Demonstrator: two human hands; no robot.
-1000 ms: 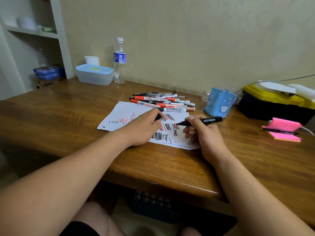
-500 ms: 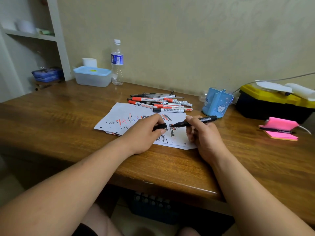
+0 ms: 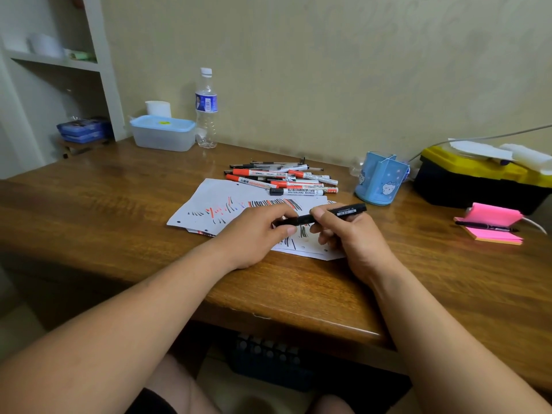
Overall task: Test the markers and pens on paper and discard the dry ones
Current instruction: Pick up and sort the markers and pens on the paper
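Observation:
A black marker (image 3: 346,211) lies level between both hands above the scribbled white paper (image 3: 215,204). My right hand (image 3: 349,237) grips its barrel, thumb on top. My left hand (image 3: 257,231) pinches the black cap (image 3: 288,221), which now sits on the marker's left end. The paper carries black and red test strokes. Behind it lies a pile of several markers and pens (image 3: 283,179), red-capped and black-capped.
A blue pen holder (image 3: 379,182) stands right of the pile. A black and yellow toolbox (image 3: 478,180) and pink sticky notes with a pen (image 3: 490,224) are at the right. A lidded plastic tub (image 3: 162,132) and water bottle (image 3: 206,109) stand at the back left.
My left hand brought the cap from the paper up to the marker's tip and joined it. My right hand lifted the marker off the paper and leveled it.

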